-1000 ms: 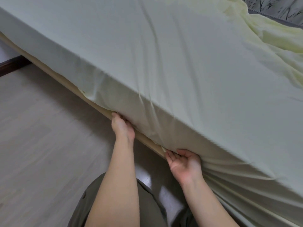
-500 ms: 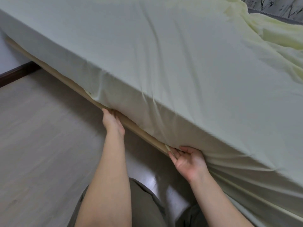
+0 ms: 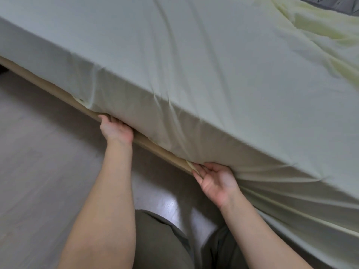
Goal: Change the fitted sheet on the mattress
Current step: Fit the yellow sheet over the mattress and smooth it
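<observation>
1. Your right hand (image 3: 215, 183) sits at the near bottom edge of the mattress (image 3: 120, 105), palm turned up. Its fingers are curled and pinch the hem of the pale yellow-green fitted sheet (image 3: 194, 65) where the cloth wraps under that edge. Your olive trousers (image 3: 159, 239) are nearer than the mattress, below both forearms.
2. Your left hand (image 3: 115, 131) is further along the same bottom edge of the mattress, back of the hand towards you. Its fingers go into the gap under the mattress and the tips are hidden. I cannot tell whether they hold the sheet or only press in there.
3. Under the mattress a tan bed frame rail (image 3: 161, 150) runs along its bottom edge. It shows between your two hands and again beyond the left one.
4. Beside the mattress lies a pale wood-look floor (image 3: 38, 171), with a bright patch of reflected light close to your knees.
5. On the side face of the mattress the sheet hangs down to the bottom edge. Creases fan out from the spot by your right hand, and a small fold of hem pokes out beyond your left hand.
6. On top of the mattress the sheet lies mostly flat, with long shallow wrinkles running away from you.
7. Towards the far right corner of the mattress the sheet is bunched in loose, brighter yellow folds.
8. Past that far corner of the mattress a strip of grey patterned fabric (image 3: 320, 4) shows at the top of the view.
</observation>
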Demonstrator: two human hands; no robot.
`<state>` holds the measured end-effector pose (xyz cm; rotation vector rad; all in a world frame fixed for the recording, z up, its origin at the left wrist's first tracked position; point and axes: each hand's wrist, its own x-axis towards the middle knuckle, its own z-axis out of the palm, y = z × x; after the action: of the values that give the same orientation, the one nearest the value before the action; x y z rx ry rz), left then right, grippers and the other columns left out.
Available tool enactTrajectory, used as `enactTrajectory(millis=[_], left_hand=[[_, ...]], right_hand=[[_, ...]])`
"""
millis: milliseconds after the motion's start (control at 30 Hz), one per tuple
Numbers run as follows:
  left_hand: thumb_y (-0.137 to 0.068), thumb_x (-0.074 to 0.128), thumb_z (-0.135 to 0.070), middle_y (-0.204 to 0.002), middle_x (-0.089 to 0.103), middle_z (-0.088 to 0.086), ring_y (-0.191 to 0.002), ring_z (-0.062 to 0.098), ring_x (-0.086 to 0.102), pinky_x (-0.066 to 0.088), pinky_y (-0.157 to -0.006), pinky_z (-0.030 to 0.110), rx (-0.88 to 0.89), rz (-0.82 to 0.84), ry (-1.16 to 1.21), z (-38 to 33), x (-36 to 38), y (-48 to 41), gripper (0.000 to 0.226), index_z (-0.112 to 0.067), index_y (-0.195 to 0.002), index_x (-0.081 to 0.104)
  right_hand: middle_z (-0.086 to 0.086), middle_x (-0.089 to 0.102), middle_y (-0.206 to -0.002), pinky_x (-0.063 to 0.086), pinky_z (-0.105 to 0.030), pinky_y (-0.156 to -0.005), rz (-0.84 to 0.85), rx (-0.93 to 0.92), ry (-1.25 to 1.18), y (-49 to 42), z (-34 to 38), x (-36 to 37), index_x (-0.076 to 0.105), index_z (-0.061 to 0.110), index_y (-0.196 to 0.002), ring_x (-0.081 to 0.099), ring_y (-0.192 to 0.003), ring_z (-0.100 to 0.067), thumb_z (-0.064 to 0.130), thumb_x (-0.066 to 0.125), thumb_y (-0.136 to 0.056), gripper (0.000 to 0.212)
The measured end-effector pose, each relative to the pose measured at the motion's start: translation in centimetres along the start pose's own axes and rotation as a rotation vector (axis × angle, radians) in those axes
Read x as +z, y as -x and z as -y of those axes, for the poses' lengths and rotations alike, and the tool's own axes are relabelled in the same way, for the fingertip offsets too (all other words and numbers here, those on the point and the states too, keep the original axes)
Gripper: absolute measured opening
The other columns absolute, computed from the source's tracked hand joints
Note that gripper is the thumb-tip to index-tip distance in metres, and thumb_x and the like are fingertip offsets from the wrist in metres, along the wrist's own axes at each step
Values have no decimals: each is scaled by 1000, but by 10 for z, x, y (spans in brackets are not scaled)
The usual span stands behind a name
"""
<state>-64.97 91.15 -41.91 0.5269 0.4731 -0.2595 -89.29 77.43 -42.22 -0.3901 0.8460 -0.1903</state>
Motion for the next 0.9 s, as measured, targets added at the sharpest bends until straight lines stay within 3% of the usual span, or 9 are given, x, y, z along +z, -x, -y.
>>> enactTrajectory(millis=[100, 167, 200, 300, 367, 433, 567, 767, 900], left_hand=[[-105, 28, -36, -134, 55, 3, -115, 19, 56, 44, -94, 30, -13, -92, -46, 22, 8, 36, 37, -19, -126, 52], [-103, 29, -30, -115, 62, 1, -88, 14, 59, 47, -77, 26, -111, -156, -126, 45, 5, 66, 30, -20, -111, 56], [-103, 28, -29, -108, 62, 1, -84, 14, 58, 47, -79, 27, -161, -172, -167, 56, 0, 81, 30, -19, -109, 57], [-104, 29, -32, -118, 58, 4, -108, 20, 56, 40, -104, 40, -275, -129, -240, 81, -12, 119, 38, -13, -127, 53], [-105, 30, -36, -130, 54, 6, -122, 22, 51, 36, -111, 42, -273, -72, -239, 91, -18, 128, 44, -10, -135, 48], [-105, 28, -40, -129, 55, 8, -122, 22, 52, 39, -109, 36, -267, -25, -217, 93, -21, 125, 47, -9, -134, 48], [-105, 25, -41, -99, 61, 8, -91, 20, 59, 46, -91, 31, -336, 19, -131, 94, -25, 114, 43, -12, -106, 57], [-104, 41, -22, -140, 51, 11, -125, 23, 53, 43, -105, 34, -194, 4, -234, 87, -29, 136, 37, -6, -137, 45], [-103, 37, -11, -142, 50, 14, -131, 23, 49, 40, -108, 32, -229, -9, -363, 90, -43, 166, 41, -3, -144, 36]], right_hand=[[-14, 57, -127, 39, -39, -106, 20, -17, 2, 1, -1, 0, 54, 7, -90, 54, -125, -28, -2, 31, -94, 25], [-13, 62, -116, 43, -37, -97, 43, -11, 4, 3, -1, -1, 54, 8, -88, 60, -113, -26, 0, 31, -94, 24], [-12, 63, -110, 45, -36, -93, 50, -6, 11, 4, -1, -2, 54, 8, -87, 62, -106, -24, 1, 32, -94, 24], [-9, 64, -100, 46, -36, -88, 52, -11, 33, 7, -3, 0, 55, 10, -85, 63, -98, -19, 1, 33, -94, 25], [-7, 63, -98, 45, -36, -87, 42, -20, 28, 9, -3, 2, 54, 13, -83, 62, -97, -18, 0, 32, -93, 26], [-6, 62, -101, 45, -35, -88, 39, -22, 37, 11, -4, 4, 53, 14, -85, 62, -97, -17, 0, 31, -94, 27], [-6, 60, -105, 42, -35, -94, 26, -9, 78, 14, -2, 7, 53, 15, -87, 60, -99, -16, 2, 30, -95, 28], [-1, 60, -96, 35, -35, -100, -28, 27, 131, 20, 1, 11, 50, 16, -81, 60, -104, -16, 3, 28, -95, 30], [-9, 59, -131, 33, -35, -106, -63, 131, 96, 22, 10, 6, 49, 12, -78, 50, -131, -21, 4, 28, -97, 28]])
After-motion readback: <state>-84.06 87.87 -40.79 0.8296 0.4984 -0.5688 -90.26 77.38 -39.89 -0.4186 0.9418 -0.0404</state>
